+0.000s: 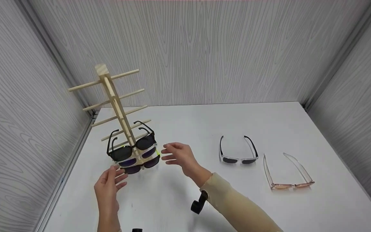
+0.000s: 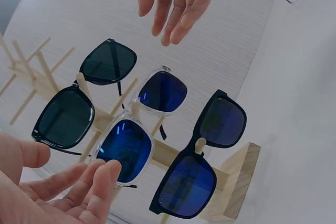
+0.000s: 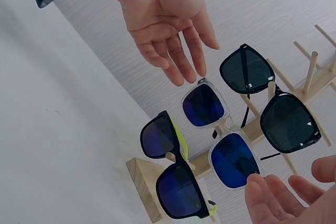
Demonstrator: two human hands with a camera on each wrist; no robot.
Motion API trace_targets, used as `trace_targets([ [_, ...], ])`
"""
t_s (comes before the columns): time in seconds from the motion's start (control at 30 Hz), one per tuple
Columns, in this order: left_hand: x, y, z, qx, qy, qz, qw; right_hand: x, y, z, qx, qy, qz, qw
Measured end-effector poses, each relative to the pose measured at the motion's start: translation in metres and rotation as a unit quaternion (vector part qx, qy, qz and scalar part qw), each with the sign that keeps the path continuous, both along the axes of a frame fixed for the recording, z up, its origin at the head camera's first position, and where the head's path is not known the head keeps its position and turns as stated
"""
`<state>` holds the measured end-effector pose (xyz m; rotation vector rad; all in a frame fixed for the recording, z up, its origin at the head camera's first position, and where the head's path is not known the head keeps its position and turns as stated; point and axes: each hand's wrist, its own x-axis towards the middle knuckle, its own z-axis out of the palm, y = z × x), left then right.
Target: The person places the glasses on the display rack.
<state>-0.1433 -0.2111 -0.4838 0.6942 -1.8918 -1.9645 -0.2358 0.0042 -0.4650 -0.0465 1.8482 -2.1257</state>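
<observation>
A wooden display stand [image 1: 118, 108] with crosswise pegs carries three pairs of sunglasses on its lower part. Uppermost is a black-framed pair [image 1: 121, 154]. Below it sits a clear-framed pair with blue lenses [image 2: 126, 149]. The lowest is a dark-framed pair with lime-yellow temples [image 3: 178, 191]. At the stand's left side is my left hand [image 1: 107, 187], fingers loosely extended, fingertips by the clear-framed pair's lens; whether they touch it I cannot tell. My right hand [image 1: 181, 158] hovers on the other side, fingers relaxed and apart from the sunglasses, holding nothing.
To the right on the white table [image 1: 179, 125] lie clear-fronted sunglasses with dark temples [image 1: 239, 160]. Farther right are pinkish glasses with transparent temples [image 1: 292, 186]. Wood-grain panels [image 1: 198, 51] wall the table at the back and both sides. Bare pegs [image 1: 126, 74] stick out higher on the stand.
</observation>
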Motion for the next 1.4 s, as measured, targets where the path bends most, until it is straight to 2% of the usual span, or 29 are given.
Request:
trace_targets([
  [0.17, 0.001, 0.005, -0.012, 0.033, -0.017, -0.012, 0.9993, 0.003, 0.008, -0.017, -0.007, -0.025, -0.012, 0.9996],
  [0.47, -0.002, 0.018, -0.034, 0.031, -0.071, -0.028, 0.9966, 0.011, 0.022, -0.042, -0.012, -0.047, -0.022, 0.9986],
  [0.6, -0.011, 0.019, -0.063, 0.037, -0.106, -0.034, 0.9932, 0.015, 0.031, -0.049, -0.011, -0.051, -0.028, 0.9982],
  [0.7, -0.016, 0.02, -0.083, 0.047, -0.112, -0.041, 0.9917, 0.017, 0.039, -0.055, -0.002, -0.051, -0.034, 0.9981],
  [0.83, -0.019, 0.026, -0.098, 0.047, -0.103, -0.049, 0.9924, 0.018, 0.051, -0.064, 0.009, -0.045, -0.042, 0.9981],
  [1.07, -0.033, 0.033, -0.134, 0.016, -0.132, -0.051, 0.9898, 0.023, 0.067, -0.074, 0.013, -0.058, -0.054, 0.9967],
  [1.17, -0.035, 0.038, -0.139, 0.025, -0.138, -0.055, 0.9885, 0.025, 0.071, -0.078, 0.013, -0.066, -0.064, 0.9957],
  [1.4, -0.037, 0.052, -0.135, 0.032, -0.145, -0.072, 0.9863, 0.031, 0.088, -0.087, 0.014, -0.075, -0.074, 0.9943],
])
